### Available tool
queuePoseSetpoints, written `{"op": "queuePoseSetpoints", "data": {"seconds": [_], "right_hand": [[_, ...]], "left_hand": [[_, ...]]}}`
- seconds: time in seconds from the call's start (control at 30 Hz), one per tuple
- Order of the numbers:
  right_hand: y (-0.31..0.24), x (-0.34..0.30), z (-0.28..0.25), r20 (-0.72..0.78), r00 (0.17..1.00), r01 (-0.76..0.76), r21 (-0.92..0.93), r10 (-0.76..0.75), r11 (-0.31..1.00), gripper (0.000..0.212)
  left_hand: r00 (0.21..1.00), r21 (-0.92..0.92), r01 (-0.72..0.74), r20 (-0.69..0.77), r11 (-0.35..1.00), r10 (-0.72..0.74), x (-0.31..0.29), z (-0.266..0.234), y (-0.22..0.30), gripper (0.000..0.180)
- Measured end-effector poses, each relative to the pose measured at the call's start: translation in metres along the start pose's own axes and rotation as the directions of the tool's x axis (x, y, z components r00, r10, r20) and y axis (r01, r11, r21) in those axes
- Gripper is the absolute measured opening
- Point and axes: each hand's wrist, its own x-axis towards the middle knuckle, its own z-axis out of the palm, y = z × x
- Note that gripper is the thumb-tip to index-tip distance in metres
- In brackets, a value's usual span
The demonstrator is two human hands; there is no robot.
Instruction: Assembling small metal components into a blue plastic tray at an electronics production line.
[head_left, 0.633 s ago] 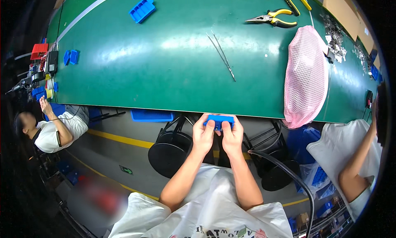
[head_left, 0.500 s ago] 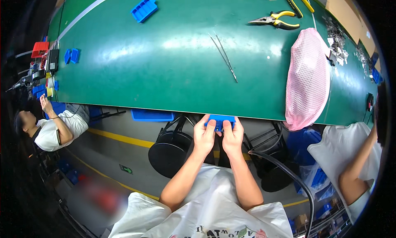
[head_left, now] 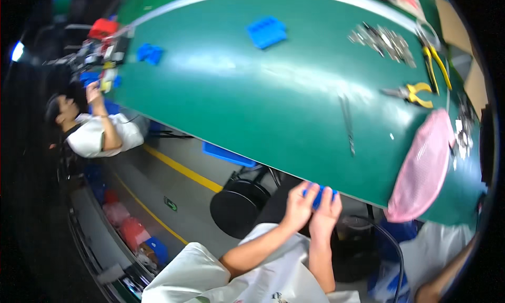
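Observation:
At the near edge of the green table (head_left: pixel 226 93), my left hand (head_left: pixel 300 204) and my right hand (head_left: pixel 326 214) hold a small blue plastic piece (head_left: pixel 319 197) between them. Fingers and thumbs cover much of it, so its full shape is hidden. Beyond my hands, to the right, a pair of thin metal tweezers (head_left: pixel 347 125) lies on the tabletop. Farther right are needle-nose pliers (head_left: pixel 413 93) with yellow and black handles. A blue compartment tray (head_left: pixel 266 33) sits toward the far side.
Pink mesh fabric (head_left: pixel 423 163) lies at the right, near a black cable (head_left: pixel 395 246). Small metal parts (head_left: pixel 384 43) and a second yellow-handled tool (head_left: pixel 437 66) lie farther back. Two blue pieces (head_left: pixel 150 54) rest at the far left. A person (head_left: pixel 100 129) works there; a black stool (head_left: pixel 239 208) stands below.
My view has turned, so the table now slants down to the right and its things appear shifted rightward. Both hands still hold the blue piece by the table edge.

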Motion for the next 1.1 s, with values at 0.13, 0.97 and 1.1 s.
{"op": "queuePoseSetpoints", "data": {"seconds": [0.13,0.97,1.1], "right_hand": [[-0.005,-0.005,-0.013,0.109,0.993,-0.045,0.000,0.045,0.999,0.022],[-0.070,-0.051,0.001,0.493,0.768,0.455,0.029,-0.409,0.890,0.027],[-0.063,-0.056,0.003,0.491,0.766,0.466,0.021,-0.415,0.884,0.031]], "left_hand": [[0.971,0.045,-0.084,0.227,0.995,0.071,0.000,-0.015,0.010,0.024],[0.859,-0.048,-0.466,0.212,0.883,0.465,-0.067,-0.044,0.090,0.026],[0.834,-0.025,-0.547,0.070,0.837,0.547,-0.065,-0.041,0.079,0.018]]}}
